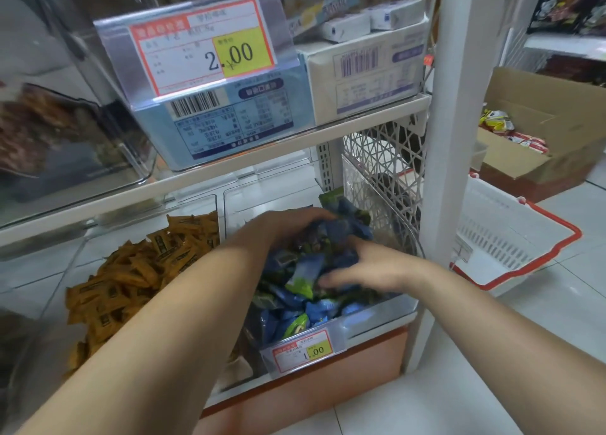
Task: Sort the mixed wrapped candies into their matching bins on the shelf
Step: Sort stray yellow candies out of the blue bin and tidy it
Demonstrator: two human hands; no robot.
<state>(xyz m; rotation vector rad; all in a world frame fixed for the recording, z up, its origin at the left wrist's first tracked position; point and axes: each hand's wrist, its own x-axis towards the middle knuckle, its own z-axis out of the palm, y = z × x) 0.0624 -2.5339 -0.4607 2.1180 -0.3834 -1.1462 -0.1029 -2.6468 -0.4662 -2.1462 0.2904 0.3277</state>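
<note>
On the upper shelf (295, 141), the big price tag (200, 46) reads 2.00 on its yellow patch. The small price tag (303, 352), on the bin (377, 313) of blue candies (314, 310), reads 1.00. The finer print is too blurred to read.

Both bare forearms come in from the bottom edge, the left one from the lower left and the right one from the lower right, angling in toward each other. Left hand (288, 229) is knuckles-up, fingers curled over a clump of small blue plastic-wrapped candies (344, 231), gripping them from above. Right hand (364, 266) sits just below and beside it, palm down, fingers (331, 282) stretched out pretty flat toward the left, resting on more of the same candies. Those fingertips are kinda blurry, so no finer detail there.
</note>
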